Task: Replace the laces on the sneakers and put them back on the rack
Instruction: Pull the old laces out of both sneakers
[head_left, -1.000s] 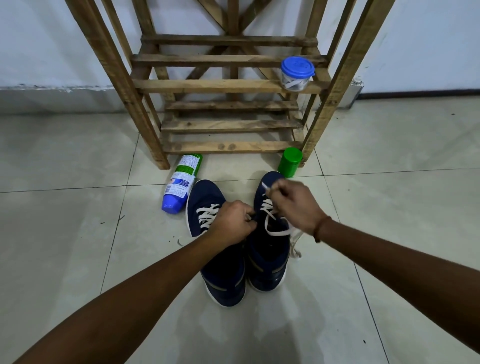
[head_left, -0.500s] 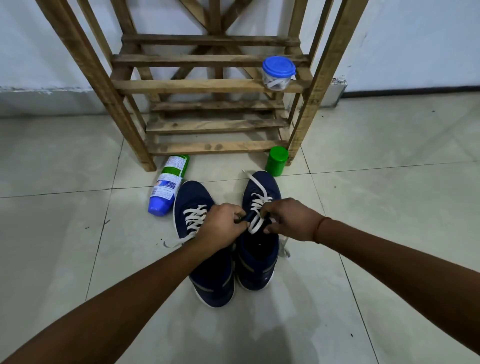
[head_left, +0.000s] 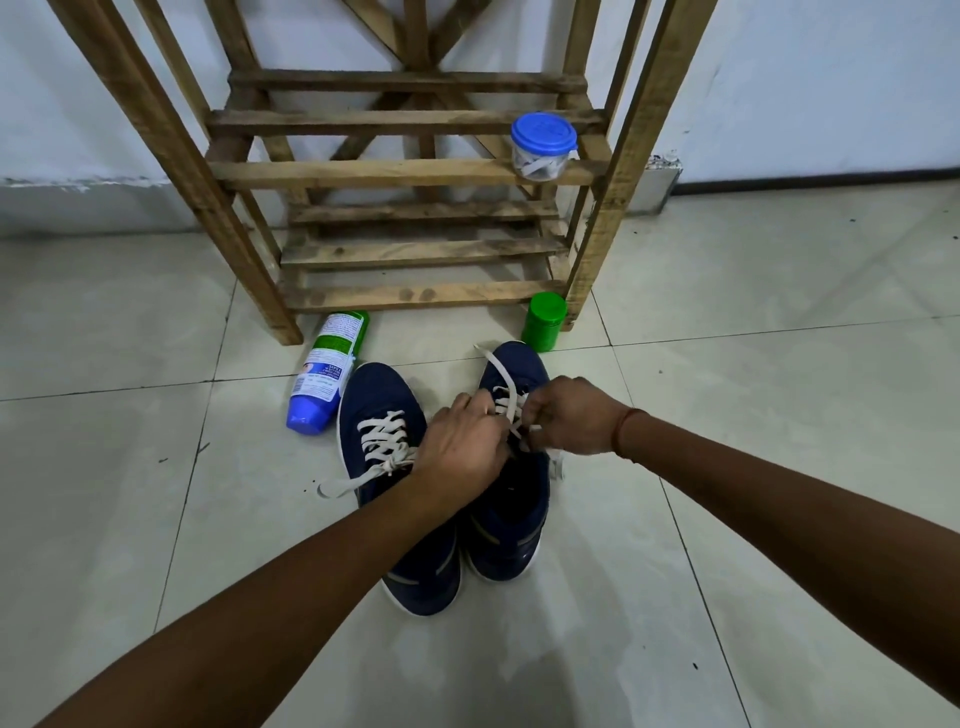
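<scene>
Two navy sneakers stand side by side on the tiled floor, toes toward the wooden rack (head_left: 410, 174). The left sneaker (head_left: 384, 415) is laced in white, with a loose lace end trailing left. Over the right sneaker (head_left: 517, 512) both my hands work the white lace (head_left: 501, 382). My left hand (head_left: 462, 449) has its fingers curled on the lace at the eyelets. My right hand (head_left: 569, 421) pinches the lace just beside it. One lace end lies forward over the toe.
A blue-and-green spray can (head_left: 324, 374) lies on the floor left of the sneakers. A green container (head_left: 543, 322) stands by the rack's right leg. A blue-lidded clear tub (head_left: 543, 148) sits on a rack slat. White wall behind.
My right hand came down from pulling the lace up and now meets my left hand at the eyelets. The lace end dropped forward over the toe.
</scene>
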